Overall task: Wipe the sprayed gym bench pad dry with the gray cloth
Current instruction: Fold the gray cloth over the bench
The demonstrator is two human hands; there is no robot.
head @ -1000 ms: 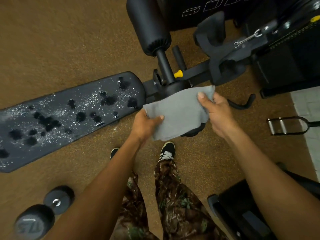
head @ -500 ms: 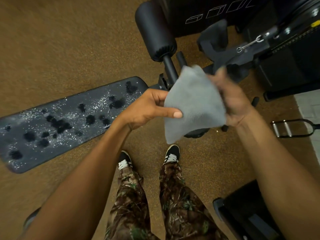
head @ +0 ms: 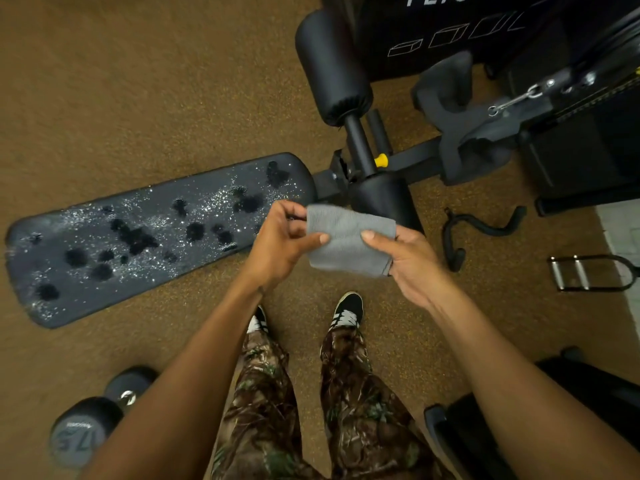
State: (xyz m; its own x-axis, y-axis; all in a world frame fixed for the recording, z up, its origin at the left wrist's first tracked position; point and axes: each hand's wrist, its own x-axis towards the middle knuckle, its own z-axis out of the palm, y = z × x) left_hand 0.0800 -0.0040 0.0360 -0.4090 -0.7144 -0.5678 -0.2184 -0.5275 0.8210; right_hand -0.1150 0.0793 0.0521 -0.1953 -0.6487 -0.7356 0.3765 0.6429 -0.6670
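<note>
Head view: both hands are on the gray cloth (head: 349,242), held in the air just off the bench pad's (head: 145,237) frame end, on the person's side of it. The cloth is folded into a compact rectangle and is not touching the pad.

Left hand (head: 280,247) pinches the cloth edge nearest the pad, thumb on top, fingers curled behind. Right hand (head: 408,258) grips the edge away from the pad, thumb flat across the top, fingers wrapped under (fingertips hidden by fabric).

Pad state: wet end to end. Fine spray droplets (head: 214,199) are scattered along its length, and dark blotches (head: 136,239) cluster mid-pad and toward the end away from the frame. No dry streak is visible, so I judge zero wiping done.

Step in hand: cloth prep, getting a folded wiping face ready. The wipe itself hasn't started.

Next move, my read:
- Drop to a one-hand grip with the cloth flat under the palm.
- Land it on one end of the pad and run long overlapping strokes. The pad is long and narrow, so lengthwise beats across.
- That's a lot of liquid for one small fold, so it probably needs a flip or refold to a dry face partway.
- Press firmly enough to lift the blotches rather than smear them.

Clutter: a dumbbell (head: 93,417) is on the floor on the person's side of the pad, near its far end. A foam roller (head: 332,67) and a yellow knob (head: 381,160) sit beyond the pad's frame end. None of it is on the pad.
</note>
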